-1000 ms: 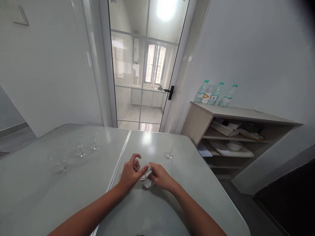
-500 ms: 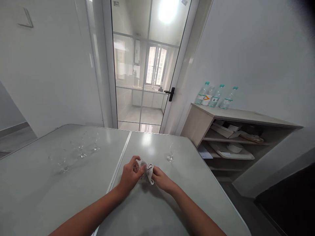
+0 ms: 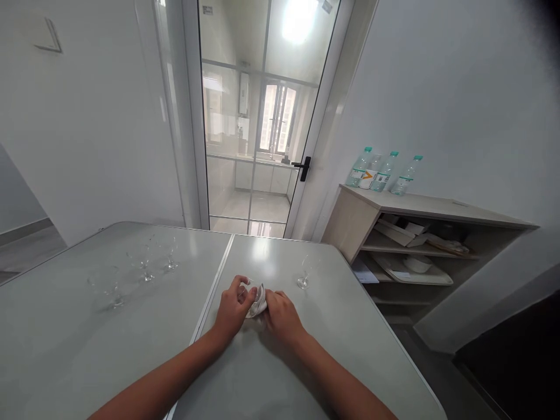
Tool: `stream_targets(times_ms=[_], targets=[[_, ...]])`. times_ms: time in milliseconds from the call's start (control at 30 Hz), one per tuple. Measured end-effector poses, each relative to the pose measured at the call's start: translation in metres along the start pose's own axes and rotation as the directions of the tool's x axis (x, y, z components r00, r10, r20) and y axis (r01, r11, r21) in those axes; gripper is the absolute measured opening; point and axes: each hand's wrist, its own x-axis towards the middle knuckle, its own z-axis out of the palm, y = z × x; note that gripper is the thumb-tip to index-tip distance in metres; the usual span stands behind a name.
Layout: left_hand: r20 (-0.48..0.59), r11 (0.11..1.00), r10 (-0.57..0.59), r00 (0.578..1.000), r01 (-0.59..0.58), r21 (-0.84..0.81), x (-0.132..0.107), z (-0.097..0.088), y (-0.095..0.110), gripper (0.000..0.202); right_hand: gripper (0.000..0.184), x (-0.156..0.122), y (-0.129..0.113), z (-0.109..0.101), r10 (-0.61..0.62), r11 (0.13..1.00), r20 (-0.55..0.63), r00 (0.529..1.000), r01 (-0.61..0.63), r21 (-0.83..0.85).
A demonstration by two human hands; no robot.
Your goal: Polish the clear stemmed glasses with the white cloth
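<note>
My left hand [image 3: 233,310] and my right hand [image 3: 280,315] meet over the grey table [image 3: 306,350], just right of its centre seam. A small white cloth [image 3: 259,301] is bunched between them, and my right hand's fingers are closed on it. The fingers of my left hand curl around what looks like a small clear glass [image 3: 245,287]; it is hard to make out and the cloth partly covers it. A clear stemmed glass [image 3: 303,272] stands just beyond my right hand.
Three more clear stemmed glasses [image 3: 142,263] stand on the left half of the table. A glass door with a black handle [image 3: 301,166] is behind the table. To the right is a wooden shelf [image 3: 420,201] carrying water bottles [image 3: 385,170] and papers.
Both hands have shifted slightly away from me with the cloth. My right hand has closed in over the cloth, so less of it shows than before.
</note>
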Motion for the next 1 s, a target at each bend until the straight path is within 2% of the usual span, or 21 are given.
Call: stream_targets(times_ms=[67,100,133,200,233,267,300,333,400,467,533,567,600,667,700,767,833,867,933,967,1000], targets=[[-0.004,1.0,0.01,1.0,-0.01,-0.005,0.0,0.0,-0.002,0.032,0.008,-0.001,-0.001,0.001,0.033,0.995,0.048,0.998,-0.037,0.095],[0.006,1.0,0.015,1.0,-0.015,-0.015,0.001,0.0,-0.003,0.033,0.009,-0.001,-0.002,0.001,0.056,0.97,0.129,0.99,-0.084,0.227],[0.027,0.999,0.012,1.0,-0.011,-0.038,0.001,0.0,-0.003,0.034,0.014,-0.001,-0.002,0.0,0.068,0.909,0.241,0.968,-0.16,0.385],[0.08,0.993,-0.017,0.997,0.027,-0.116,0.001,0.001,-0.004,0.038,0.029,-0.001,-0.001,-0.002,0.028,0.683,0.469,0.883,-0.36,0.635],[0.102,0.988,-0.034,0.994,0.049,-0.147,0.002,0.001,-0.005,0.039,0.035,-0.001,0.0,-0.002,-0.005,0.571,0.542,0.84,-0.443,0.692],[0.112,0.984,-0.049,0.993,0.067,-0.163,0.002,0.001,-0.004,0.04,0.04,-0.001,0.0,-0.001,-0.024,0.499,0.575,0.818,-0.489,0.716],[0.104,0.984,-0.062,0.993,0.079,-0.162,0.003,0.001,-0.004,0.041,0.041,0.0,0.0,0.0,-0.021,0.485,0.568,0.823,-0.488,0.725],[0.083,0.986,-0.072,0.994,0.083,-0.148,0.003,0.001,-0.004,0.04,0.039,0.0,0.0,0.002,0.003,0.534,0.521,0.853,-0.442,0.721],[0.022,0.991,-0.077,0.997,0.079,-0.108,0.004,0.001,-0.004,0.039,0.028,0.0,0.0,0.004,0.084,0.757,0.328,0.941,-0.274,0.593],[-0.018,0.994,-0.065,0.998,0.063,-0.086,0.005,0.0,-0.004,0.038,0.013,0.0,-0.001,0.005,0.102,0.95,0.092,0.991,-0.125,0.285],[-0.026,0.996,-0.037,0.999,0.035,-0.077,0.004,-0.001,-0.005,0.037,0.006,-0.001,-0.002,0.003,0.064,0.998,-0.027,0.998,-0.063,0.024],[-0.022,0.997,-0.022,1.0,0.02,-0.075,0.004,-0.002,-0.006,0.036,0.005,-0.001,-0.003,0.001,0.049,0.999,-0.028,0.998,-0.049,-0.015],[-0.012,0.997,-0.008,1.0,0.007,-0.074,0.004,-0.002,-0.007,0.036,0.005,-0.001,-0.003,-0.002,0.04,0.999,0.001,0.999,-0.04,0.019],[0.012,0.997,0.005,1.0,-0.004,-0.081,0.003,-0.003,-0.008,0.037,0.013,-0.001,-0.005,-0.005,0.046,0.959,0.13,0.99,-0.081,0.271],[0.024,0.996,0.004,1.0,-0.002,-0.093,0.003,-0.003,-0.009,0.038,0.02,-0.001,-0.005,-0.006,0.053,0.888,0.218,0.974,-0.146,0.437],[0.039,0.991,-0.014,0.999,0.019,-0.133,0.003,-0.002,-0.01,0.039,0.037,0.0,-0.005,-0.003,0.06,0.656,0.383,0.922,-0.326,0.681],[0.051,0.983,-0.038,0.998,0.047,-0.179,0.003,-0.002,-0.01,0.04,0.048,0.001,-0.002,0.002,0.101,0.44,0.473,0.875,-0.466,0.768],[0.059,0.98,-0.044,0.997,0.055,-0.193,0.002,-0.001,-0.009,0.04,0.052,0.002,0.0,0.004,0.131,0.373,0.492,0.86,-0.503,0.779],[0.058,0.98,-0.04,0.998,0.051,-0.192,0.002,-0.001,-0.009,0.041,0.054,0.003,0.002,0.006,0.2,0.332,0.476,0.856,-0.516,0.789],[0.045,0.983,-0.033,0.998,0.04,-0.178,0.002,-0.002,-0.009,0.042,0.054,0.003,0.002,0.005,0.225,0.369,0.434,0.872,-0.489,0.791],[0.03,0.987,-0.02,0.999,0.024,-0.156,0.002,-0.003,-0.009,0.042,0.051,0.003,0.001,0.003,0.227,0.449,0.374,0.899,-0.438,0.779]])
